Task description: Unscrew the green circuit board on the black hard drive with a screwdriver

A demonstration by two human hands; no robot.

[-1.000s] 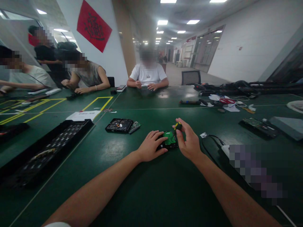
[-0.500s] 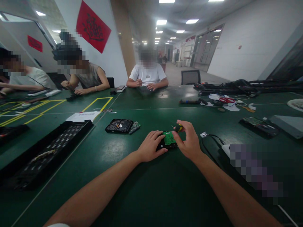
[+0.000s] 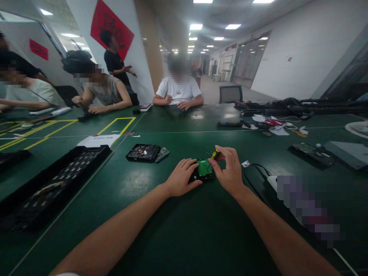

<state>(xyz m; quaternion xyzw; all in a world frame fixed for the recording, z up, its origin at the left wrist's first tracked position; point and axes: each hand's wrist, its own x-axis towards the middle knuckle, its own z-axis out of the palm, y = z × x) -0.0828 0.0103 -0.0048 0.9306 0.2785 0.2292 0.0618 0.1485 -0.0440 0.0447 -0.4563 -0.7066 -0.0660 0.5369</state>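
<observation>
A hard drive (image 3: 196,176) lies flat on the green table in front of me, its green circuit board (image 3: 204,167) facing up. My left hand (image 3: 181,178) grips it from the left, fingers across its far side and thumb along the near edge. A small screwdriver (image 3: 215,154) with a yellow and black handle is pinched between the thumb and fingers of my right hand (image 3: 230,170). The handle stands tilted over the right part of the board; where the tip meets the board is too small to tell. Tiny screws lie just beyond the drive.
Left of my hands sit another opened drive (image 3: 143,152) and a loose circuit board (image 3: 162,154). A long black tray (image 3: 54,184) lies farther left. On the right are a cable (image 3: 260,166), a partly blurred power strip (image 3: 299,203) and another drive (image 3: 312,153). Several people are across the table.
The screwdriver handle has tilted, and more of its yellow shows in my right hand. My left hand keeps its place on the drive. A person in black has appeared at the back left.
</observation>
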